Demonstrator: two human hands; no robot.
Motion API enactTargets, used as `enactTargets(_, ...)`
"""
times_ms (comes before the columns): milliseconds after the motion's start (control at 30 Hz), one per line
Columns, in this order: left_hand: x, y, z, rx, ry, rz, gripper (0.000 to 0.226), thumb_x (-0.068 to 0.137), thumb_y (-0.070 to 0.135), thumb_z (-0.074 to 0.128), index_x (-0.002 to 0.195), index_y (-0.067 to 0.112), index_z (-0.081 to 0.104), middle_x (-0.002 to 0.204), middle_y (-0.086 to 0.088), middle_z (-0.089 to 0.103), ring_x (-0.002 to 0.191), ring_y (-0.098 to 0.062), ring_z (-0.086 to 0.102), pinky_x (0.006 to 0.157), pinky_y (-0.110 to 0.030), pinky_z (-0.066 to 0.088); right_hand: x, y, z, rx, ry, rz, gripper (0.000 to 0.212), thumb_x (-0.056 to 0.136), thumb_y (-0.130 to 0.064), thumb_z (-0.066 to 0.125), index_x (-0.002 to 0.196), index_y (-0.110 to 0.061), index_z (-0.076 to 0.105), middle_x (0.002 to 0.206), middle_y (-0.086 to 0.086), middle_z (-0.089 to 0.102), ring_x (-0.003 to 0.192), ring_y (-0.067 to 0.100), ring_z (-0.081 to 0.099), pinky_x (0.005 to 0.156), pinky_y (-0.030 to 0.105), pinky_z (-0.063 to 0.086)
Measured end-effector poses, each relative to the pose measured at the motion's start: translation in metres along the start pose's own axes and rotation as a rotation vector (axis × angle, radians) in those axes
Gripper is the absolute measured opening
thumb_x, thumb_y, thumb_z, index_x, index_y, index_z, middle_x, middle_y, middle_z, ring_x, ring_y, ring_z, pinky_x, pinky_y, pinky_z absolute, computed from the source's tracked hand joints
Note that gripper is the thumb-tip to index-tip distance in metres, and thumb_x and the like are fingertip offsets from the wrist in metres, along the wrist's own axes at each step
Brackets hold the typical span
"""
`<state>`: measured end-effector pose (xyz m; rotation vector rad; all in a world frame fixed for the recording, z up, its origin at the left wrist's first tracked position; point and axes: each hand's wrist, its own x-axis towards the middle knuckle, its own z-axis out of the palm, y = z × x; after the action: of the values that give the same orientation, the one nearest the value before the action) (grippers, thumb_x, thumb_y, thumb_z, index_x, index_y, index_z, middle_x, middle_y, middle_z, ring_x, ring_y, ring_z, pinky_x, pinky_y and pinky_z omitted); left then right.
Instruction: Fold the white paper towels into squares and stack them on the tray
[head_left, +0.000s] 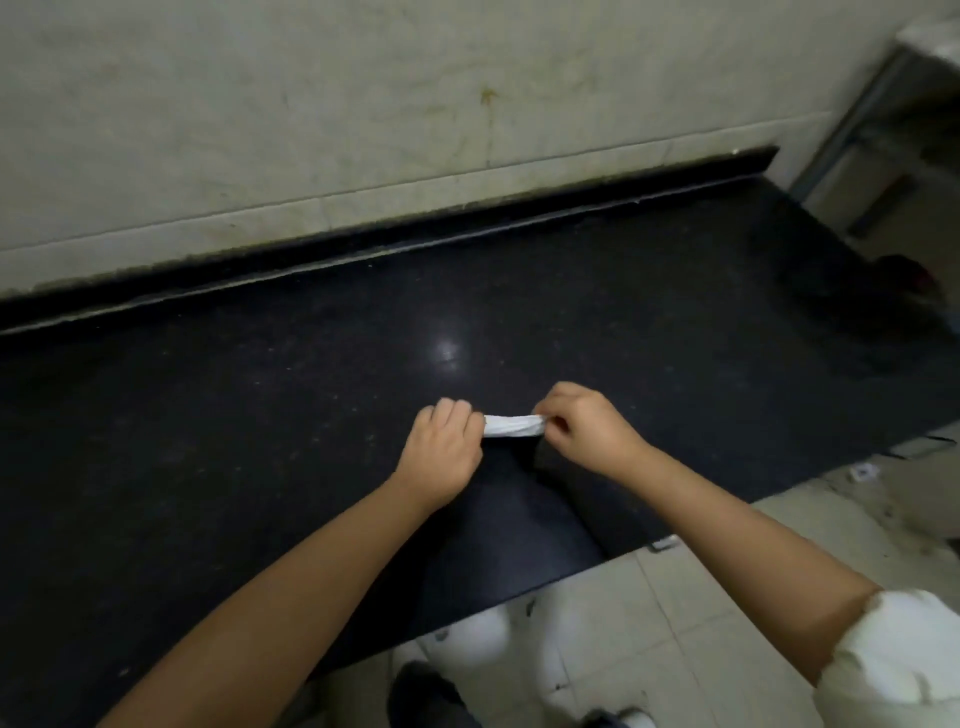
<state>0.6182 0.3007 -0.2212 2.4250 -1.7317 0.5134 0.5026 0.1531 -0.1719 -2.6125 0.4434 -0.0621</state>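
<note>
Paper towel, bunched narrow, is pinched at both ends above the near-centre of the black counter by the left hand and right hand, fingers curled tight. Tearing is risked if it is pulled harder; no tray is seen.

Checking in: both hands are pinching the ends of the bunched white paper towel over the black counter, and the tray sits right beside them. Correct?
Not quite. The left hand and right hand do pinch the ends of the bunched paper towel over the black counter, but the head view shows no tray anywhere near them.
</note>
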Motion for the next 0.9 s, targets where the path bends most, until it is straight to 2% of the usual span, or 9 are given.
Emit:
enactTargets(233,0.160,0.168,-0.039,-0.029,0.117,0.302,0.013,0.063,0.019,0.038,0.075,0.015,0.035,0.055,-0.001,0.054,0.046,-0.019,0.051,0.039,-0.023,0.031,-0.099,0.148,-0.148,-0.042,0.239,0.130,0.023,0.085,-0.003,0.050,0.096,0.000,0.070,0.095,0.016,0.059,0.091,0.026,0.057,0.081,0.033,0.044)
enactTargets(333,0.222,0.232,-0.061,-0.023,0.164,0.368,0.009,0.065,0.015,0.039,0.070,0.012,0.046,0.055,-0.003,0.053,0.045,-0.020,0.050,0.036,-0.023,0.029,-0.133,0.202,-0.211,-0.079,0.294,0.166,0.023,0.085,-0.004,0.049,0.094,0.001,0.069,0.091,0.014,0.057,0.089,0.024,0.055,0.078,0.029,0.042)
enactTargets(500,0.328,0.321,-0.094,0.016,0.235,0.467,0.027,0.066,0.015,0.035,0.051,0.011,0.057,0.048,-0.002,0.051,0.040,-0.019,0.049,0.033,-0.019,0.023,-0.163,0.281,-0.312,-0.144,0.333,0.185,0.024,0.088,-0.004,0.046,0.094,0.002,0.069,0.076,0.001,0.044,0.079,0.012,0.042,0.071,0.022,0.032)
enactTargets(600,0.395,0.360,-0.104,0.001,0.225,0.484,0.022,0.069,0.016,0.043,0.056,0.011,0.061,0.050,-0.001,0.054,0.043,-0.019,0.053,0.034,-0.018,0.016,-0.170,0.331,-0.369,-0.164,0.401,0.205,0.025,0.086,-0.002,0.047,0.098,0.001,0.069,0.085,0.010,0.052,0.084,0.017,0.047,0.067,0.018,0.026)
enactTargets(667,0.440,0.384,-0.108,0.026,0.170,0.512,0.007,0.072,0.011,0.058,0.075,0.009,0.065,0.064,-0.005,0.060,0.053,-0.023,0.061,0.036,-0.022,0.026,-0.169,0.366,-0.406,-0.176,0.430,0.229,0.025,0.085,-0.002,0.049,0.100,-0.003,0.070,0.094,0.015,0.061,0.093,0.023,0.054,0.070,0.020,0.030)
enactTargets(700,0.464,0.396,-0.107,0.006,0.123,0.534,0.014,0.079,0.010,0.059,0.092,0.008,0.064,0.081,-0.008,0.062,0.068,-0.027,0.064,0.042,-0.029,0.035,-0.166,0.383,-0.425,-0.184,0.433,0.234,0.024,0.084,-0.002,0.049,0.095,-0.006,0.071,0.094,0.015,0.064,0.093,0.025,0.057,0.072,0.023,0.033)
enactTargets(767,0.518,0.417,-0.102,-0.064,0.032,0.457,0.027,0.096,0.016,0.044,0.122,0.010,0.051,0.115,-0.009,0.055,0.103,-0.027,0.058,0.070,-0.037,0.043,-0.156,0.416,-0.462,-0.181,0.443,0.244,0.023,0.083,-0.002,0.050,0.081,-0.011,0.071,0.086,0.012,0.064,0.086,0.028,0.059,0.067,0.028,0.037)
enactTargets(833,0.571,0.434,-0.105,-0.222,-0.070,0.378,0.030,0.098,0.018,0.039,0.124,0.008,0.050,0.123,-0.011,0.052,0.114,-0.026,0.051,0.088,-0.034,0.039,-0.139,0.449,-0.501,-0.156,0.478,0.263,0.020,0.083,-0.002,0.051,0.089,-0.005,0.071,0.086,0.007,0.061,0.079,0.022,0.057,0.059,0.025,0.038)
enactTargets(900,0.622,0.445,-0.109,-0.318,-0.023,0.335,0.027,0.096,0.014,0.042,0.115,0.001,0.056,0.115,-0.017,0.057,0.111,-0.028,0.052,0.091,-0.033,0.037,-0.120,0.480,-0.541,-0.137,0.499,0.270,0.022,0.083,-0.002,0.051,0.097,-0.002,0.069,0.080,0.003,0.059,0.073,0.017,0.054,0.051,0.019,0.038)
